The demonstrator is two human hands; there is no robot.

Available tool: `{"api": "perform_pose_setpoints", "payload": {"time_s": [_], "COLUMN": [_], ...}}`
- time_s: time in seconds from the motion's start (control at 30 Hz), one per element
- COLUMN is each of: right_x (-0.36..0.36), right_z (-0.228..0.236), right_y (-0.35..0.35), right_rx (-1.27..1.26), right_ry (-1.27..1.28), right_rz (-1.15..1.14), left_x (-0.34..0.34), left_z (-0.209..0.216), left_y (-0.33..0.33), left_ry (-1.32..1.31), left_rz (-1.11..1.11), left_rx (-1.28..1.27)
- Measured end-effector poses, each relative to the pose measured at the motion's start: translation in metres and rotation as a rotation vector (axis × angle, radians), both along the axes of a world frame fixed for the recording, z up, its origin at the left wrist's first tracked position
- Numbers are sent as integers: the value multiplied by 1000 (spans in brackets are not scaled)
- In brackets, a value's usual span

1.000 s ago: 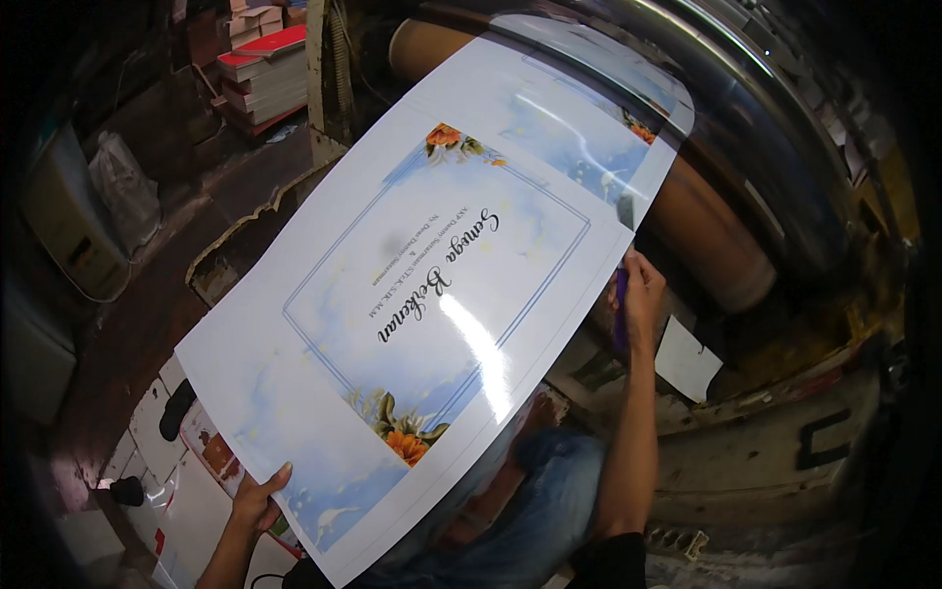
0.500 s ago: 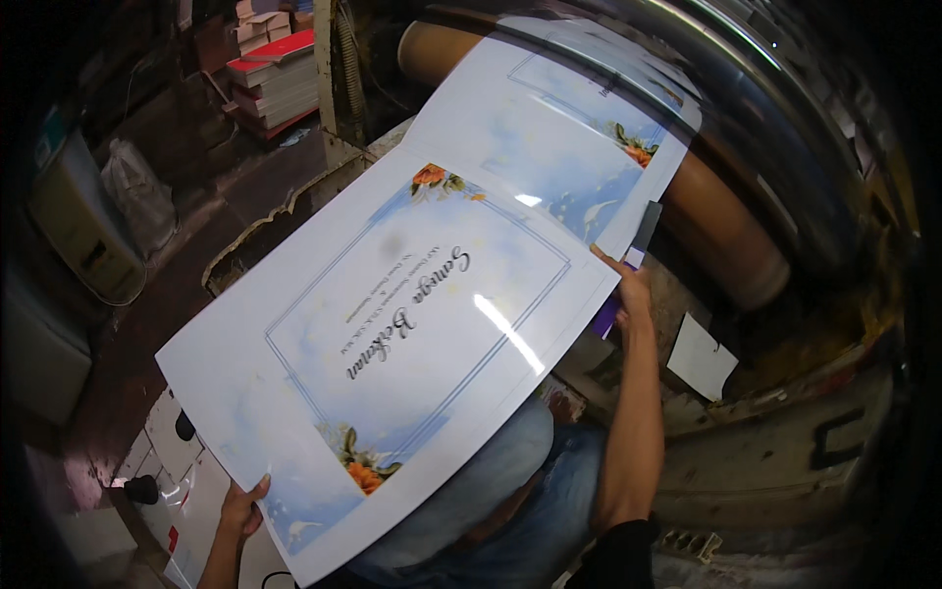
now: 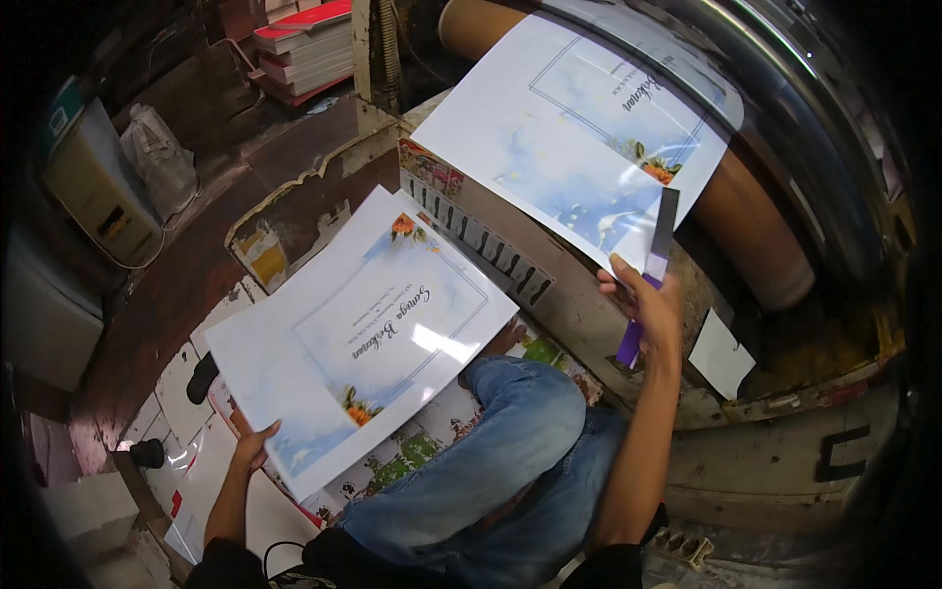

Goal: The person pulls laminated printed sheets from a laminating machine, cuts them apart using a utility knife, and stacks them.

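Note:
My left hand (image 3: 253,447) is closed on the near corner of a glossy printed sheet (image 3: 392,314). This sheet has a pale blue floral design and dark script. A second printed sheet (image 3: 579,187) of like design hangs off the machine roller, apart from the first. My right hand (image 3: 648,309) is closed around a flat tool (image 3: 631,344) with a purple grip and a dark, blade-like strip (image 3: 663,226). Its fingers are by the lower corner of the hanging sheet. Whether they touch that sheet, I cannot tell.
A brown roll (image 3: 751,231) and shiny metal rollers (image 3: 785,108) stand at the upper right. Red-topped books (image 3: 309,49) are stacked at the upper left. A white card (image 3: 721,353) rests on the machine, right of my forearm. My jeans-clad legs (image 3: 491,432) are below.
The held sheet has come apart from the one on the roller and moved down toward my lap. A gap shows between them. More of the hanging sheet's print is visible.

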State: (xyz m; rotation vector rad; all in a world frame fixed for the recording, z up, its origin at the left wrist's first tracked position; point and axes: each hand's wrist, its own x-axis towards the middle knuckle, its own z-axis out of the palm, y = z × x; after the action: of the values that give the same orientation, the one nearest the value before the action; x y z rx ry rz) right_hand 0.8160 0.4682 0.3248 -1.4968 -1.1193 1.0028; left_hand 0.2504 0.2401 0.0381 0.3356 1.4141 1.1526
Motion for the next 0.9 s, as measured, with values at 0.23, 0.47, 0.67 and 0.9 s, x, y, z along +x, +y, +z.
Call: {"api": "perform_pose_setpoints", "payload": {"time_s": [0.23, 0.47, 0.67, 0.9], "right_x": [-22, -31, -27, -34], "right_z": [3, 8, 8, 11], "right_y": [-42, -51, -55, -58], "right_rx": [-22, -34, -9, -86], "right_ry": [16, 70, 171, 46], "right_rz": [-22, 99, 382, 645], "left_x": [15, 26, 140, 149], "left_z": [-95, -106, -88, -94], "left_y": [70, 101, 67, 65], "left_ry": [-105, 662, 1392, 1176], "left_rz": [123, 28, -751, -463], "left_rx": [31, 32, -383, -404]}}
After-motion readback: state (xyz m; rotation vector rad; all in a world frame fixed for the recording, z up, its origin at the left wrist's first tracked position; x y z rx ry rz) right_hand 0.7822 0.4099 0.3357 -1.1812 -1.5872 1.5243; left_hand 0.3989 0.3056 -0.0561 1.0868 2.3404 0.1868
